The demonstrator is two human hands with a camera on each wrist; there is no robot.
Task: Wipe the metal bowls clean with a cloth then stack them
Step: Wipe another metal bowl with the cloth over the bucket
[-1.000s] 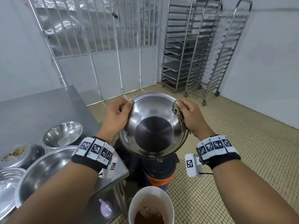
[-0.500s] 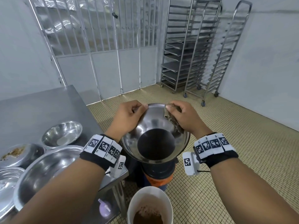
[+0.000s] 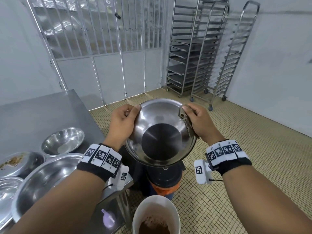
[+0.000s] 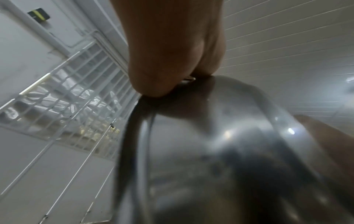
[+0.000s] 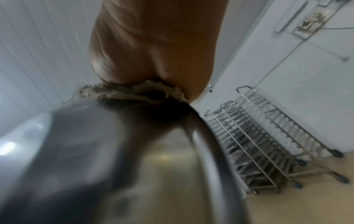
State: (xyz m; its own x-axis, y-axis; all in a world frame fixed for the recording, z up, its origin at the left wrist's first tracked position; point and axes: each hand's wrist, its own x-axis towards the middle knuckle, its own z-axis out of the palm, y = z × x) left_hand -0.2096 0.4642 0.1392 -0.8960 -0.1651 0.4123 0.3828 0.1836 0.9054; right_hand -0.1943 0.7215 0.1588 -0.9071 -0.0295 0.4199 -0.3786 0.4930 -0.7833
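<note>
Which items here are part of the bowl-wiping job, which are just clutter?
Job: held bowl; cloth; left hand; right hand; table bowls: small, large, dirty.
Clutter: white bucket; tray racks; purple bottle.

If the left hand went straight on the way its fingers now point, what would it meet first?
The left hand pinches the held bowl's left rim, fingers pointing right and away. Straight on lies the bowl itself, then probably the cloth in the right hand; depth is unclear.
</note>
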